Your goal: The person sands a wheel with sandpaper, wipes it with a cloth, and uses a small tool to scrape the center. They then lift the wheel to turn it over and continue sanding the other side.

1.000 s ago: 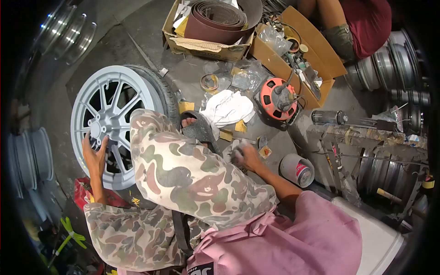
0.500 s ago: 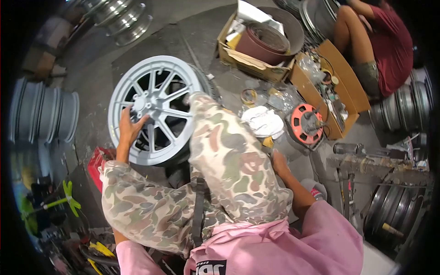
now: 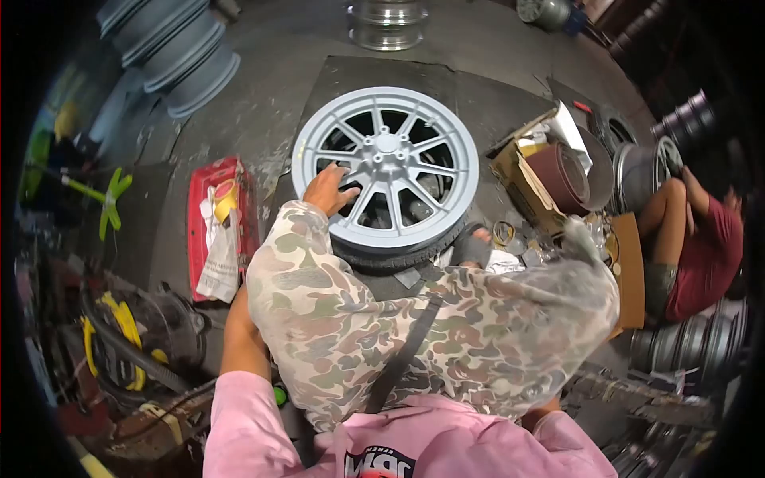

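from where i stood: grey spoked wheel (image 3: pixel 387 144) rested spoked face up on a black tire (image 3: pixel 392 260), at 12 o'clock from the person in the pink shirt (image 3: pixel 486 438). left hand (image 3: pixel 325 191) was at the wheel's 8 o'clock, by the spokes, thumb and fingers spread well apart; couldn't tell if they gripped or only touched metal. right hand was out of sight past the camo-covered leg (image 3: pixel 550 307), so couldn't tell its fingers or hold. around the wheel: red tray (image 3: pixel 194 239) with tape roll (image 3: pixel 225 197) at 8, cardboard box (image 3: pixel 522 195) with brown roll (image 3: pixel 551 175) at 3, sandaled foot (image 3: pixel 475 250) between 4 and 5, shiny rims (image 3: pixel 388 25) at 12, co-worker (image 3: pixel 708 247) near 4.
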{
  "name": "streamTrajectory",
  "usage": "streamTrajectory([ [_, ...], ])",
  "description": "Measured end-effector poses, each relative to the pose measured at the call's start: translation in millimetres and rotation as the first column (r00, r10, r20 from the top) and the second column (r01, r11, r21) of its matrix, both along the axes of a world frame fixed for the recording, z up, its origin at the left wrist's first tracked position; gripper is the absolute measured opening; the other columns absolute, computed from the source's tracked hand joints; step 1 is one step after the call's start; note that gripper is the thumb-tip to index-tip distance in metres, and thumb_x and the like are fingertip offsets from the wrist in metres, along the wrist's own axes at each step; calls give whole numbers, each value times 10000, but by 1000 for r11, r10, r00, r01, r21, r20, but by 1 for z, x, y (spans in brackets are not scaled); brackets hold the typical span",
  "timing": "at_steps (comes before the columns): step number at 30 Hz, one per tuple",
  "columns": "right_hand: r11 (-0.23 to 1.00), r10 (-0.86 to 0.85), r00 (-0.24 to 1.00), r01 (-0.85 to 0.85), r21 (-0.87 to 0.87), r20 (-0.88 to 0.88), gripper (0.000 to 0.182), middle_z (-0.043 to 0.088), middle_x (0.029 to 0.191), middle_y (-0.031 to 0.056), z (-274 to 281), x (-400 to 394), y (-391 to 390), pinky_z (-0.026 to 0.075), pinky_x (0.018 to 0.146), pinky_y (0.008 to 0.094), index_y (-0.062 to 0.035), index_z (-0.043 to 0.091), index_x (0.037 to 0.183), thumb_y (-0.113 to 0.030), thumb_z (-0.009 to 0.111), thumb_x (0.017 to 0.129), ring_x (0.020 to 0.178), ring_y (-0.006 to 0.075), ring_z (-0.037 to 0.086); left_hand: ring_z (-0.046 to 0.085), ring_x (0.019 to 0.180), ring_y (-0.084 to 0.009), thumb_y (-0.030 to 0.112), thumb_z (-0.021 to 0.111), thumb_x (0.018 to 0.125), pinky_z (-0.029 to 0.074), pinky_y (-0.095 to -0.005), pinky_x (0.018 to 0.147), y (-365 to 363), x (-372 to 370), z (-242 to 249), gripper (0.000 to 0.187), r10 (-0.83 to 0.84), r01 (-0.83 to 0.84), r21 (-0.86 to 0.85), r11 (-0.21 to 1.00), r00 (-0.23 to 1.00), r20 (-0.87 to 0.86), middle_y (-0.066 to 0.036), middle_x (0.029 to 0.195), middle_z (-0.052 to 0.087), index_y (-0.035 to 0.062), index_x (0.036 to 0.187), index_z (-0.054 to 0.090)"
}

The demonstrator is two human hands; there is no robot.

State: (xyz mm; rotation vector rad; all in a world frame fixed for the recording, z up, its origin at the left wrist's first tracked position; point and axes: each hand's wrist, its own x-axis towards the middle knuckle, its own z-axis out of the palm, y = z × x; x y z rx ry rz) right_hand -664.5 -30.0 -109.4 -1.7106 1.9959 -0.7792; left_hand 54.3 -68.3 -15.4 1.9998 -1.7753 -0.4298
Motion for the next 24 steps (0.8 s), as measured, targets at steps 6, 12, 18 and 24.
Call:
streamTrajectory([
  [6,773,14,761,-419,-476,-648,345,700,1001,165,104,-97,-193,559,748,438,9,583,1207,-217,705,977,831,275,706,581,1166,-385,260,760,921,483,-477,1019,10,10,-35,412,8,10,-172,985,994,106,-189,1217,590,5,1229,662],
  [12,944,330,878,-303,-131,347,208,703,929,60,347,200,-207,587,733,256,-15,656,1062,-216,698,1037,819,142,732,581,1063,-378,97,753,879,491,-478,917,10,7,-22,201,42,-24,-277,961,997,59,-170,1059,572,15,1044,673],
  [18,673,706,650,-740,22,281,187,717,932,34,290,410,-200,548,799,273,-30,682,1005,-216,690,1024,857,100,686,606,977,-388,30,720,854,499,-492,871,3,4,-22,135,97,-92,-266,960,995,6,-163,972,591,16,976,663],
  [24,743,551,605,-669,-8,575,195,705,880,58,200,500,-175,523,745,247,-18,594,923,-120,750,977,828,97,668,593,996,-388,-10,683,824,497,-479,886,-14,-15,-14,213,82,-128,-261,957,980,-179,-162,991,605,14,1036,685],
])
